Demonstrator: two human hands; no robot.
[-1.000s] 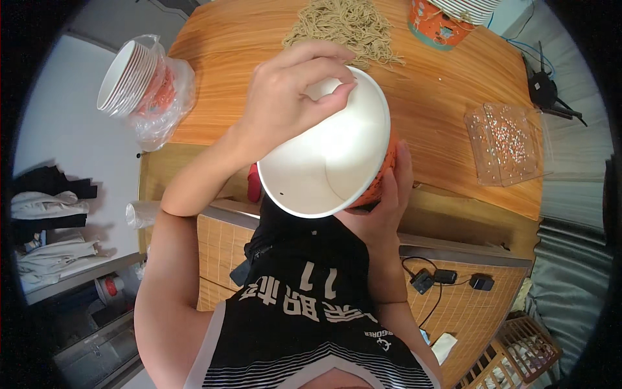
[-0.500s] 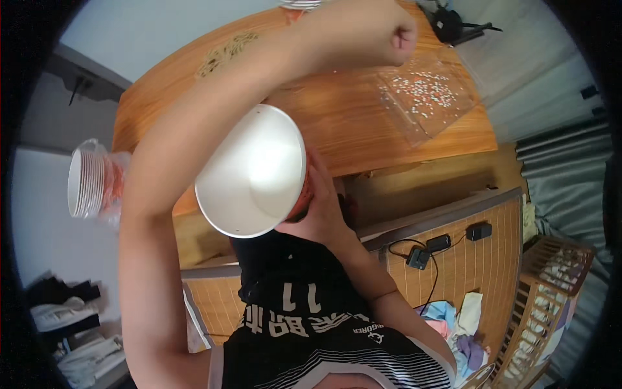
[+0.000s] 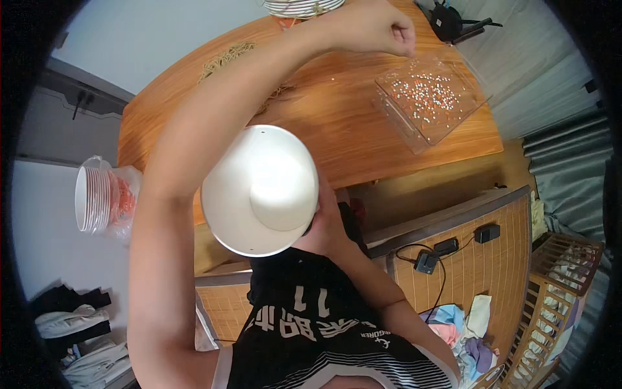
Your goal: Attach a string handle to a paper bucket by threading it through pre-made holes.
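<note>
A large paper bucket (image 3: 236, 194) with a white inside tilts its open mouth up toward me. Two small dark holes show near its rim. My right hand (image 3: 326, 230) wraps round its right side, its fingers partly hidden behind the wall. My left arm crosses above the table and overlaps the bucket's upper left edge. At the far right my left hand (image 3: 382, 29) has its fingers curled and pressed together; whatever they may hold is hidden. Just below that hand stands a clear shallow plastic box (image 3: 414, 133) with many small white and orange pieces (image 3: 427, 97) in it.
Pale cords (image 3: 227, 58) lie on the wooden table (image 3: 350, 142), partly under my arm. White-rimmed nested buckets (image 3: 303, 8) stand at the far edge; a wrapped bucket stack (image 3: 103, 198) is at the left. Black gear (image 3: 450, 23) sits at the far right corner.
The bucket has shifted slightly right and toward me in the picture, along with the view. My left hand is a little higher relative to the box, its fingers still curled.
</note>
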